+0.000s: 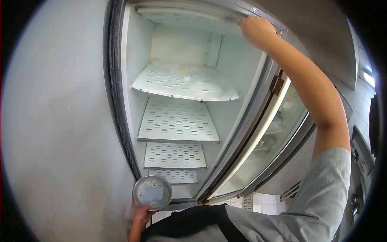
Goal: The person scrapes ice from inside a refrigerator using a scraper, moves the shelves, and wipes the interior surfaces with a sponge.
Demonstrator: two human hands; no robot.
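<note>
My left hand [141,213] grips the rim of a round metal bowl [141,186] at the bottom of the view; a little cloudy liquid lies in it. Raised high, my right hand [258,31] is closed in a fist at the upper right edge of an upright fridge cabinet [179,44]. Whatever the fist may hold is hidden. Just left of it runs the top perforated shelf [177,15], partly blurred. Below, the second white shelf [161,78] carries white foamy or frosty patches and a small yellow spot.
Lower down are more slotted shelves [177,117]. A large metal door [60,121] with a dark gasket [115,76] stands at the left. On the right is a glass-fronted compartment [262,149] with a rusty hinge [277,85]. A floor drain [247,202] lies in the tiles.
</note>
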